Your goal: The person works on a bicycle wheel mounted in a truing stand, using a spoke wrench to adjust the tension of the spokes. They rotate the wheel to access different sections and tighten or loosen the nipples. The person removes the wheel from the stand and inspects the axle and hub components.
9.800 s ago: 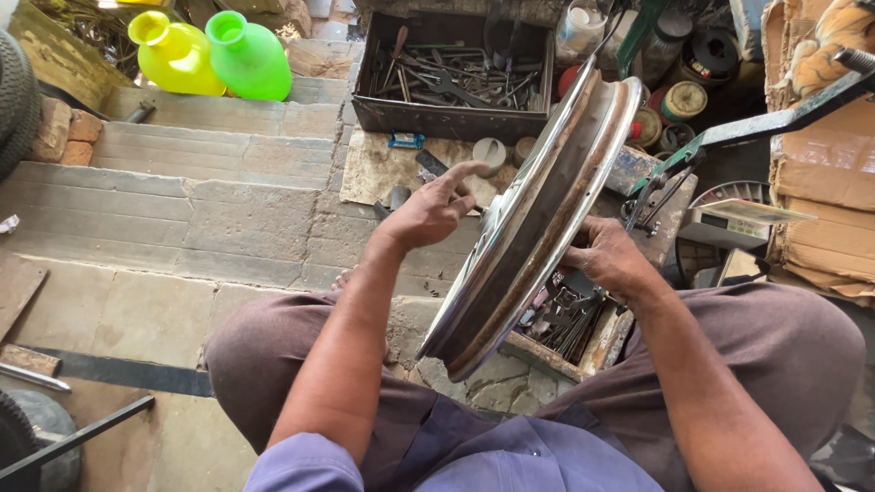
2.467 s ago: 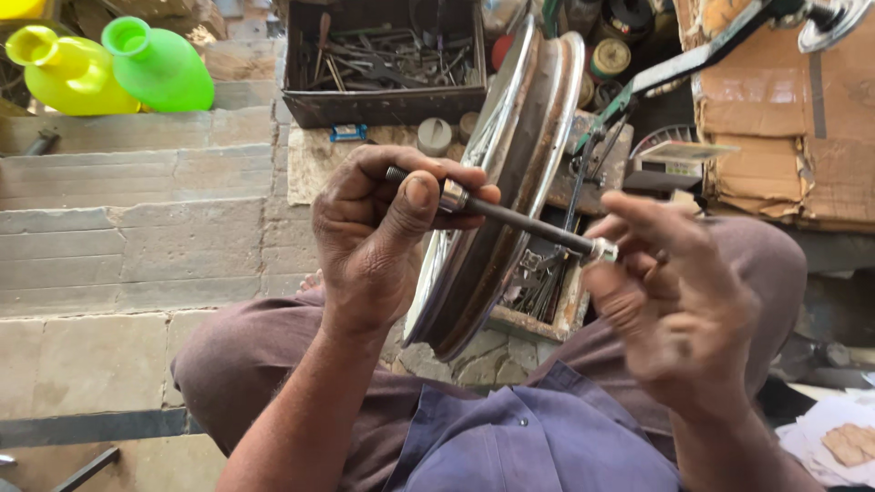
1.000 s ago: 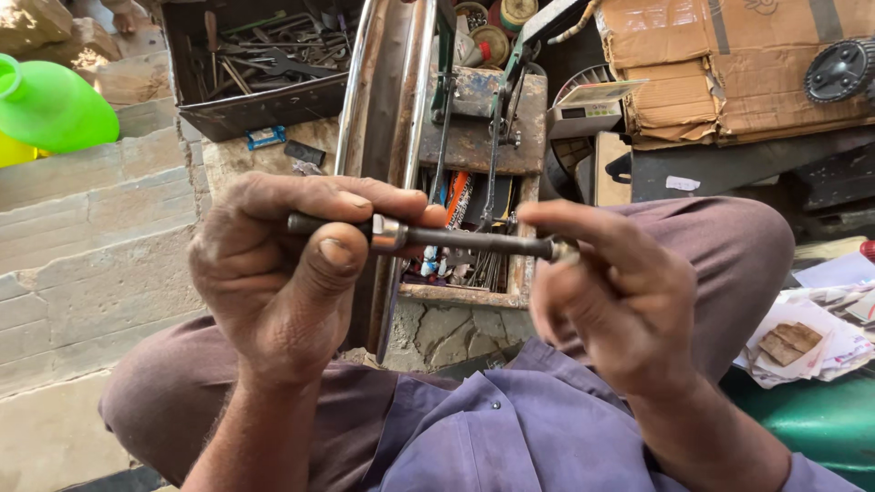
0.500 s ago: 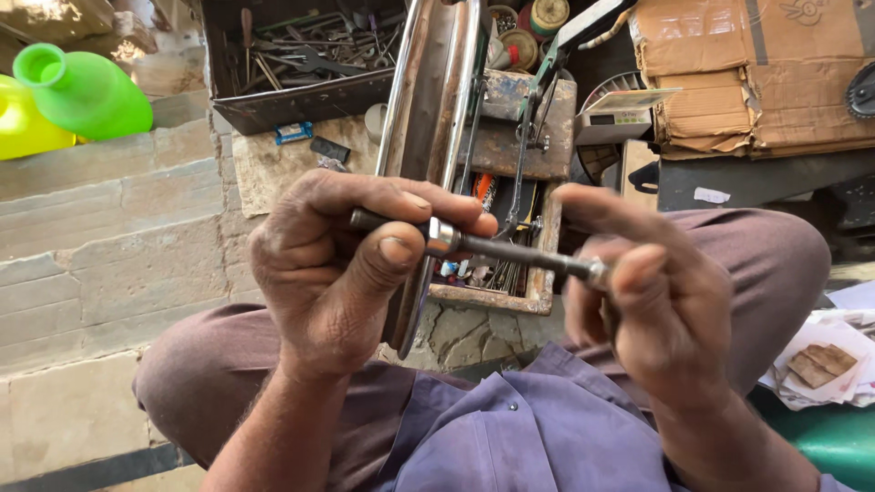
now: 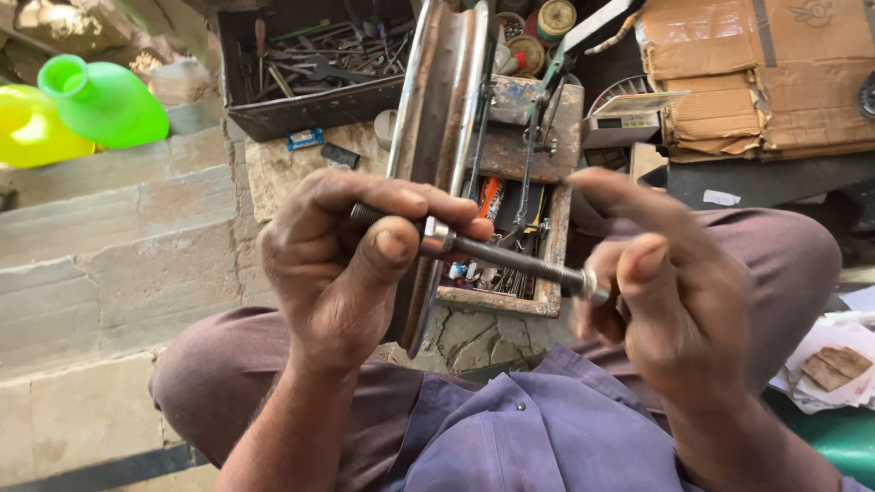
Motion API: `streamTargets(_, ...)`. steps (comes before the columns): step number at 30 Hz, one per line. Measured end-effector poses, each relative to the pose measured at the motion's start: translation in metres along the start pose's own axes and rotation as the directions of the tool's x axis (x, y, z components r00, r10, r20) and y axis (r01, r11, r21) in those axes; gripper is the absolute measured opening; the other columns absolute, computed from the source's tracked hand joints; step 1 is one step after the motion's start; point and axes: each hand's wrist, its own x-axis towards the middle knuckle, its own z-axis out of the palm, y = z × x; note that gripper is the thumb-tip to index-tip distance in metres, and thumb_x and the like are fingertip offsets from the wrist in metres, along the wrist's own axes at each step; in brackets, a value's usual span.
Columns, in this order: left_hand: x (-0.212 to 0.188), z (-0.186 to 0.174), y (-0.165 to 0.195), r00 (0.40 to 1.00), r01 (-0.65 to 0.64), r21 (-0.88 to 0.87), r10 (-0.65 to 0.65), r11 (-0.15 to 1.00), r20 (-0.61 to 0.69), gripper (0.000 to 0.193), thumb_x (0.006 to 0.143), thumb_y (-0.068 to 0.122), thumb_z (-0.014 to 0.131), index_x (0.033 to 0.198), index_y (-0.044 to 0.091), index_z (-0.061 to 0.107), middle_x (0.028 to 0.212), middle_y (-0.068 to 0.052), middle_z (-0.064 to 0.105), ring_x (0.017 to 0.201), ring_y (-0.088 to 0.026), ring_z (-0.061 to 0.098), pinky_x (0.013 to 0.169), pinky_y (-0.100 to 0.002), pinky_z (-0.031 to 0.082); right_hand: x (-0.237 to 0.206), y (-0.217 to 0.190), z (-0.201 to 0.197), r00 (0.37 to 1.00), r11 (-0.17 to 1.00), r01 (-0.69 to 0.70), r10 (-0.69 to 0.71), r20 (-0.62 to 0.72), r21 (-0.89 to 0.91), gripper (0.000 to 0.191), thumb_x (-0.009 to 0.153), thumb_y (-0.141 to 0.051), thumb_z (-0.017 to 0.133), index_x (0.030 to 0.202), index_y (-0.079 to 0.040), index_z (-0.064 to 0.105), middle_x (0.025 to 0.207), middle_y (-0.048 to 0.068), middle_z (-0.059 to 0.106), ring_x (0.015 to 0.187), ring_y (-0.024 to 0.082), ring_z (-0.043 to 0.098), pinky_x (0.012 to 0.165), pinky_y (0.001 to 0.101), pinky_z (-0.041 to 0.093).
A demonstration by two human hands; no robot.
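Axle rod point(image 5: 510, 258): dark metal, held level across the person's lap, slanting slightly down to the right, with a shiny nut point(image 5: 437, 237) near its left end and a small bright nut at the right tip.
Left hand point(image 5: 342, 264): fingers wrapped over the rod's left end, thumb pressed up beside the shiny nut; firm closed grip on the rod.
Right hand point(image 5: 670, 292): fingertips pinched at the rod's right tip, index finger stretched out above; motion-blurred, so exact contact is unclear.
Wheel rim point(image 5: 437, 137): chrome, stands on edge right behind the rod, between the knees; left fingers overlap its face.
Wooden tray point(image 5: 547, 228): behind the rim, holds small tools and bits, partly blocked by rod and rim.
Metal toolbox point(image 5: 310, 82): dark, open, full of wrenches, upper left of the rim.
Cardboard box point(image 5: 756, 82): worn, top right.
Green jug point(image 5: 100, 100): on the stone step at far left, next to a yellow jug point(image 5: 27, 128).
Surface: stone steps point(image 5: 118, 264) and cracked slab floor; cluttered workshop corner.
Rod vs grip: spans the gap between both hands, one end in each.
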Motion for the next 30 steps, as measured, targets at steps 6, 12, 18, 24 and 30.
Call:
streamTargets(6,-0.005,0.004,0.0,0.999,0.027,-0.029,-0.028,0.999,-0.025,0.024,0.115,0.02,0.07,0.115,-0.002,0.061,0.107,-0.025,0.074,0.099,-0.032,0.078,0.087,-0.042,0.068,0.001,-0.007,-0.001,0.986,0.99,-0.138,0.14,-0.088,0.021,0.047,0.106,-0.034,0.055,0.139,-0.001,0.061,0.071,-0.006,0.063,0.052,-0.003,0.06,0.042,0.0128,0.045)
streamTargets(12,-0.007,0.006,0.003,0.999,0.037,0.021,-0.036,0.999,-0.028,0.025,0.115,0.02,0.071,0.115,-0.002,0.061,0.109,-0.025,0.074,0.1,-0.031,0.078,0.089,-0.041,0.067,-0.003,0.001,-0.003,0.995,0.961,0.095,-0.095,0.011,-0.259,0.036,0.109,-0.027,0.059,0.136,-0.002,0.057,0.09,0.007,0.068,0.06,0.002,0.057,0.046,0.0168,0.047)
streamTargets(18,-0.006,0.005,0.001,1.0,0.026,0.007,-0.026,1.0,-0.004,0.024,0.115,0.02,0.07,0.115,-0.002,0.061,0.109,-0.025,0.074,0.101,-0.03,0.079,0.089,-0.041,0.069,-0.003,0.007,-0.011,0.976,0.965,-0.218,0.22,0.0,0.143,0.044,0.105,-0.036,0.056,0.135,-0.006,0.07,0.068,-0.005,0.07,0.049,-0.004,0.057,0.04,0.0109,0.043)
streamTargets(24,-0.006,0.005,0.004,0.999,0.038,-0.018,-0.038,0.999,0.015,0.023,0.116,0.02,0.069,0.116,-0.001,0.06,0.109,-0.025,0.075,0.103,-0.03,0.078,0.088,-0.041,0.069,0.003,0.0,-0.002,0.998,0.994,0.037,-0.032,0.057,-0.103,0.045,0.114,-0.035,0.054,0.135,0.004,0.056,0.082,0.01,0.063,0.06,0.012,0.056,0.048,0.0217,0.049)
streamTargets(30,0.003,0.017,0.004,0.999,0.046,-0.023,-0.046,0.999,0.021,0.02,0.11,0.019,0.07,0.116,0.001,0.063,0.106,-0.023,0.075,0.099,-0.029,0.079,0.088,-0.042,0.071,-0.002,0.007,-0.01,0.998,0.999,-0.045,0.045,0.041,-0.01,0.049,0.107,-0.042,0.055,0.132,-0.001,0.063,0.074,0.0,0.069,0.054,0.004,0.061,0.045,0.015,0.049)
